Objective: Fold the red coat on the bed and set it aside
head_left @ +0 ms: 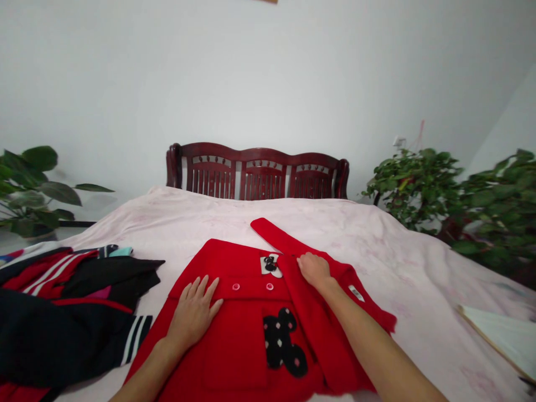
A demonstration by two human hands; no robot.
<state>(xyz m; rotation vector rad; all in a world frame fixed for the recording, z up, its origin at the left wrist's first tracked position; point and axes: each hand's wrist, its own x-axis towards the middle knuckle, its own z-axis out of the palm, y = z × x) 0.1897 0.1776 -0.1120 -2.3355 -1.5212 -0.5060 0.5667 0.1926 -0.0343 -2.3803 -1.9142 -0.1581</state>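
A red coat (234, 335) lies spread on the bed, with pink buttons, a black dotted mouse-shaped patch (281, 340) and a small black-and-white bow (271, 264). My left hand (193, 312) rests flat on the coat, fingers stretched out, left of the buttons. On the other side, my right hand (314, 268) is closed on the edge of the coat's right part, near the bow; its fingertips are partly hidden. One red sleeve (278, 237) points toward the headboard. A white label (356, 293) shows beside my right forearm.
A heap of dark and red clothes (75, 312) lies at the left on the pink bedsheet (419, 301). Behind the bed stands a dark wooden bench back (263, 173). Leafy plants (419, 184) flank both sides. A pale wood-edged board (502, 335) is at the lower right.
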